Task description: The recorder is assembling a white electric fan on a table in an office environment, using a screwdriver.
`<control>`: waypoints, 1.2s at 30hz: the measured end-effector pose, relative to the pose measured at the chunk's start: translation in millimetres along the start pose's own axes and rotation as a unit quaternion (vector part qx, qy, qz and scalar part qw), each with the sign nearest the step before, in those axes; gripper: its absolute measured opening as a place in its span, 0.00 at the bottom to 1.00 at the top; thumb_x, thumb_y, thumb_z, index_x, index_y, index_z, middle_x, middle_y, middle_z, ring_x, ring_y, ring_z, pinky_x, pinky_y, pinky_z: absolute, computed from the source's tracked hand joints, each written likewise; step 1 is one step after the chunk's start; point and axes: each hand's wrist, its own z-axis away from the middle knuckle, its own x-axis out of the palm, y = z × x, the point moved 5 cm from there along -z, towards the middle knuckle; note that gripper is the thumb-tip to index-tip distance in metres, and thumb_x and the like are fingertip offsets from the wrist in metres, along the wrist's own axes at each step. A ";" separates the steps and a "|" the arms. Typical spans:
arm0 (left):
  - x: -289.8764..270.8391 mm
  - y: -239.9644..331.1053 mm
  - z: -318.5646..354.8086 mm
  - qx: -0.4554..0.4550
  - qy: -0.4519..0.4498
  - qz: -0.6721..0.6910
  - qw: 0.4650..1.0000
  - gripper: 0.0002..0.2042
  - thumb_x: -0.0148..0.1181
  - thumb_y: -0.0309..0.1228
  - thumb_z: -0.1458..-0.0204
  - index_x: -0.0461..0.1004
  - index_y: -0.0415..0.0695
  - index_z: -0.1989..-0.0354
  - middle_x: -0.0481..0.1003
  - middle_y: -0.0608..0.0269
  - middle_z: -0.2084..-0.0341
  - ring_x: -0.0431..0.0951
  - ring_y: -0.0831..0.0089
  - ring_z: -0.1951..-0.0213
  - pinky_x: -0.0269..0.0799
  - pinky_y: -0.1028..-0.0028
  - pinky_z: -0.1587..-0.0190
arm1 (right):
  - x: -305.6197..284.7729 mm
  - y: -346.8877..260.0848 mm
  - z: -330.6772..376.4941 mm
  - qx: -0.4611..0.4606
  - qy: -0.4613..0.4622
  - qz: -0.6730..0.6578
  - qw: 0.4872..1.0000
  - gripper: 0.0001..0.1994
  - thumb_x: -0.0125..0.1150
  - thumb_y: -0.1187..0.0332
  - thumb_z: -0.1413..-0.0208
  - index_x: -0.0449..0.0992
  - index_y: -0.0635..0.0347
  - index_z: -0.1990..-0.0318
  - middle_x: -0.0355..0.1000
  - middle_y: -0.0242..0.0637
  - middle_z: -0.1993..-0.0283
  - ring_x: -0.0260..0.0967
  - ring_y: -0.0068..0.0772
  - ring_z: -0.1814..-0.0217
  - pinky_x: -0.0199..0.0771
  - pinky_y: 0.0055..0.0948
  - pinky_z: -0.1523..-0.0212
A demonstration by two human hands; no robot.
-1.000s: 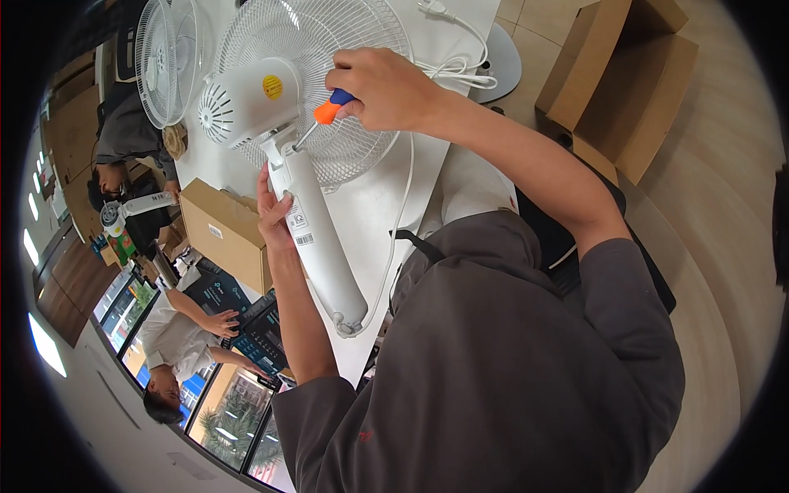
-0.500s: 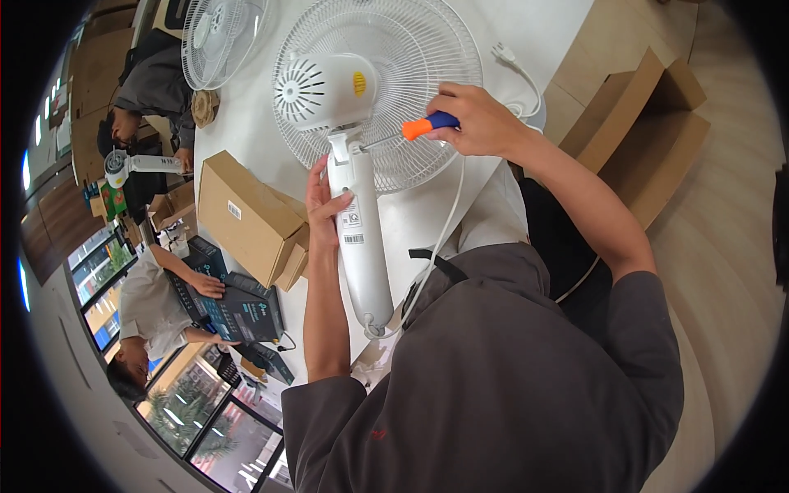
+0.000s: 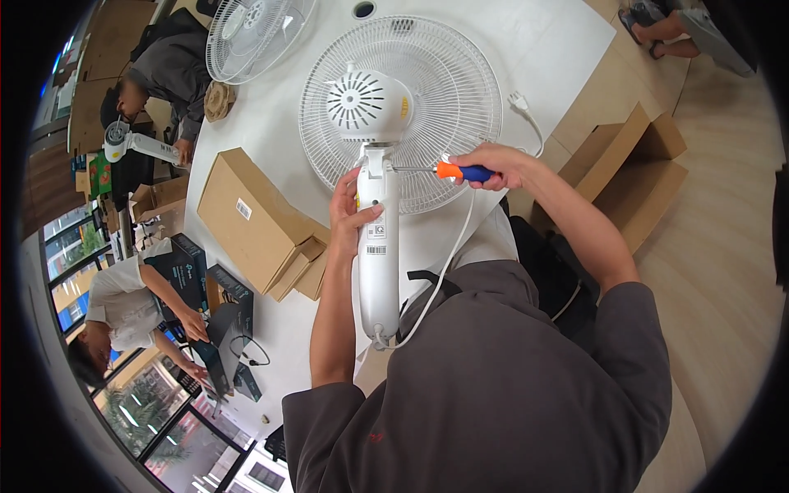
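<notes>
A white electric fan lies across the table in front of me, its round wire grille (image 3: pixel 444 90) down and its motor housing (image 3: pixel 355 103) on top. From the housing, a white neck column (image 3: pixel 380 283) runs toward my body, with a power cord at its near end. My left hand (image 3: pixel 352 212) is wrapped round this column just below the pivot joint. In my right hand (image 3: pixel 503 167) is a screwdriver (image 3: pixel 472 172) with a blue and orange handle. Its shaft lies level, and its tip meets the right side of the joint; the screw itself is too small to make out.
A closed cardboard box (image 3: pixel 251 218) lies left of the fan; an open carton (image 3: pixel 625 181) stands at the right. The cord's plug (image 3: pixel 519 103) rests near the table's right edge. Another fan grille (image 3: pixel 255 37) is at the far left. Two people work on the left side.
The fan appears further right in view and its column more upright. My screwdriver has swung from slanting to level, its tip still at the joint. The person at left has shifted the dark box.
</notes>
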 end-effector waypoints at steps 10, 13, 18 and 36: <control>4.1 6.0 2.4 0.027 0.001 0.014 1.000 0.36 0.65 0.15 0.61 0.60 0.39 0.38 0.73 0.55 0.52 0.75 0.68 0.51 0.71 0.70 0.47 | 38.9 13.6 41.7 -0.461 0.306 0.407 0.726 0.20 0.72 0.73 0.55 0.69 0.63 0.56 0.68 0.42 0.59 0.70 0.46 0.60 0.69 0.37 0.59; 3.5 4.2 2.5 0.019 -0.014 0.005 1.000 0.37 0.66 0.16 0.61 0.61 0.39 0.38 0.73 0.55 0.51 0.75 0.67 0.50 0.70 0.70 0.47 | 39.0 8.5 47.9 -0.466 0.307 0.442 0.703 0.19 0.69 0.76 0.56 0.72 0.64 0.55 0.69 0.45 0.59 0.70 0.53 0.60 0.70 0.40 0.60; 2.5 2.4 0.6 0.028 -0.012 -0.006 1.000 0.37 0.66 0.16 0.62 0.61 0.39 0.38 0.72 0.55 0.50 0.74 0.66 0.49 0.69 0.69 0.46 | 28.1 -7.1 47.2 -0.489 0.286 0.461 0.683 0.17 0.68 0.77 0.52 0.74 0.67 0.54 0.72 0.41 0.67 0.69 0.40 0.72 0.68 0.34 0.70; 7.4 5.1 0.7 0.030 -0.006 -0.014 0.999 0.38 0.66 0.18 0.62 0.61 0.41 0.37 0.72 0.56 0.50 0.73 0.67 0.49 0.68 0.69 0.46 | 19.3 4.3 14.3 -0.080 -0.019 0.079 0.993 0.29 0.47 0.46 0.34 0.71 0.69 0.47 0.67 0.33 0.73 0.55 0.15 0.83 0.53 0.16 0.86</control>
